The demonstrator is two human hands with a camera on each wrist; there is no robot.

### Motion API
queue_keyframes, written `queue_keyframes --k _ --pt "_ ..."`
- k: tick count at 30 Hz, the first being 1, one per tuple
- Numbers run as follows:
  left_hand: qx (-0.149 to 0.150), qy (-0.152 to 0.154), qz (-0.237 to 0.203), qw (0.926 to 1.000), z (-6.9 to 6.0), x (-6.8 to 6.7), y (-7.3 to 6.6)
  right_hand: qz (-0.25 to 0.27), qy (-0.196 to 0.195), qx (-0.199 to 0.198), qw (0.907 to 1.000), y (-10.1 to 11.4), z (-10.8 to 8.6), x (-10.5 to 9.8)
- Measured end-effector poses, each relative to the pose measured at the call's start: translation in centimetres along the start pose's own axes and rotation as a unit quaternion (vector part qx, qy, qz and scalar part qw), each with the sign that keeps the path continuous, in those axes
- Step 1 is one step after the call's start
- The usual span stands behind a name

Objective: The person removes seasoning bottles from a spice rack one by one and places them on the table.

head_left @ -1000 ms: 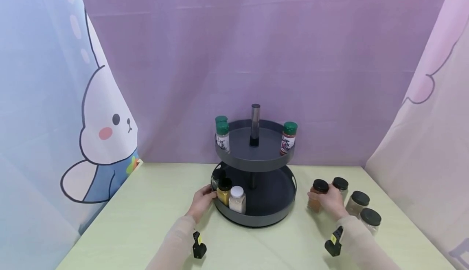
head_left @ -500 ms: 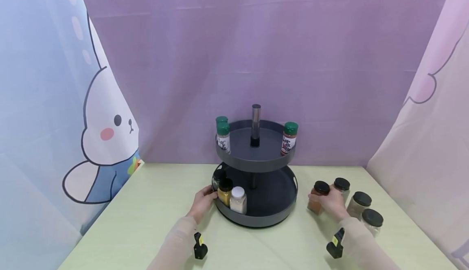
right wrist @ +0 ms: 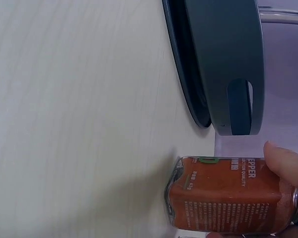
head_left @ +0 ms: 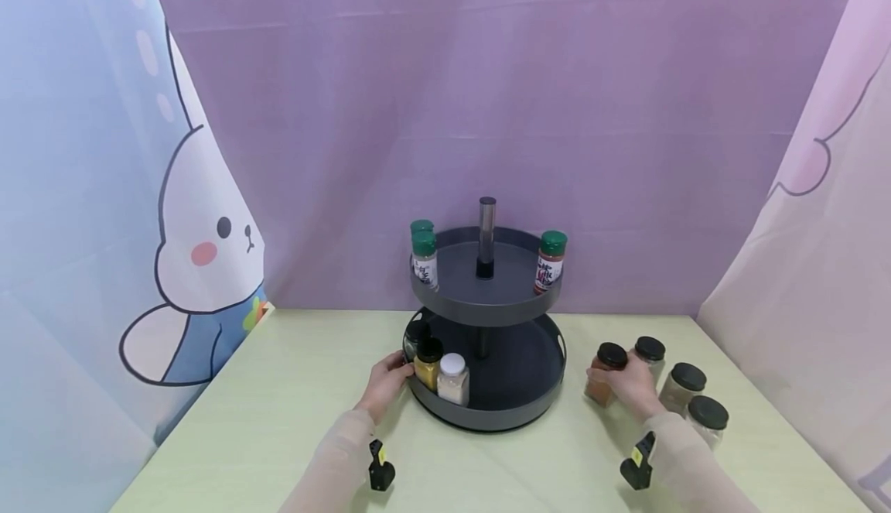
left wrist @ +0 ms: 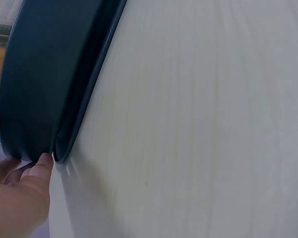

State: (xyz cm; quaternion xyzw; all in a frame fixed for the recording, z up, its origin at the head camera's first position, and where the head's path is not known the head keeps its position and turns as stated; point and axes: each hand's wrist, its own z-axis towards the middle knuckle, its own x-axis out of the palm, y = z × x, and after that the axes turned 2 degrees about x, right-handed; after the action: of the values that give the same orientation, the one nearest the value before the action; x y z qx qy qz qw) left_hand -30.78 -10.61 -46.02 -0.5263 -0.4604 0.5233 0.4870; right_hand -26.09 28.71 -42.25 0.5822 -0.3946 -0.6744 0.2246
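My left hand (head_left: 384, 385) grips the left rim of the lower tier of a dark two-tier turntable rack (head_left: 480, 420), thumb and fingers on either side of its wall. To the right of the rack, my right hand (head_left: 632, 385) holds a jar of red-orange pepper powder (right wrist: 228, 193) with a black lid. Whether its base touches the table cannot be told. Inside the lower tier stand a white-lidded jar (head_left: 452, 381), a yellow turmeric jar (head_left: 428, 366) and a dark-lidded jar (head_left: 415, 335), partly hidden.
Green-capped shakers stand on the upper tier, including a red one (head_left: 550, 261) at right and a white-labelled one (head_left: 425, 261) at left. Several black-lidded jars, one the nearest jar (head_left: 707, 416), stand right of my right hand. A purple curtain (head_left: 487, 111) hangs behind the table (head_left: 313, 343).
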Motion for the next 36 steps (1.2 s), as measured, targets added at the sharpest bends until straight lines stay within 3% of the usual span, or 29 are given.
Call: queue_keyframes --k 13,20,25,29,36 --pt "0.001 -0.005 0.013 0.9999 0.3 0.0 -0.2 0.01 -0.012 -0.026 0.9995 0.7 -0.5 -0.7" --pt "-0.01 -0.015 0.03 0.9994 -0.3 -0.1 -0.5 -0.075 -0.046 -0.082 0.9927 3.0 -1.6 -2.0" --pt "-0.015 -0.03 0.035 0.9988 -1.3 -0.6 -0.8 -0.073 -0.075 -0.12 0.9872 4.7 -2.9 -1.8" --pt "0.004 -0.041 0.045 0.9981 -2.3 -0.9 -1.6 -0.048 -0.047 -0.119 0.9906 5.6 -3.4 -0.8" --pt "0.057 -0.052 0.077 0.994 -4.5 -0.7 -3.3 -0.011 0.066 -0.064 0.9957 5.6 -2.8 1.9"
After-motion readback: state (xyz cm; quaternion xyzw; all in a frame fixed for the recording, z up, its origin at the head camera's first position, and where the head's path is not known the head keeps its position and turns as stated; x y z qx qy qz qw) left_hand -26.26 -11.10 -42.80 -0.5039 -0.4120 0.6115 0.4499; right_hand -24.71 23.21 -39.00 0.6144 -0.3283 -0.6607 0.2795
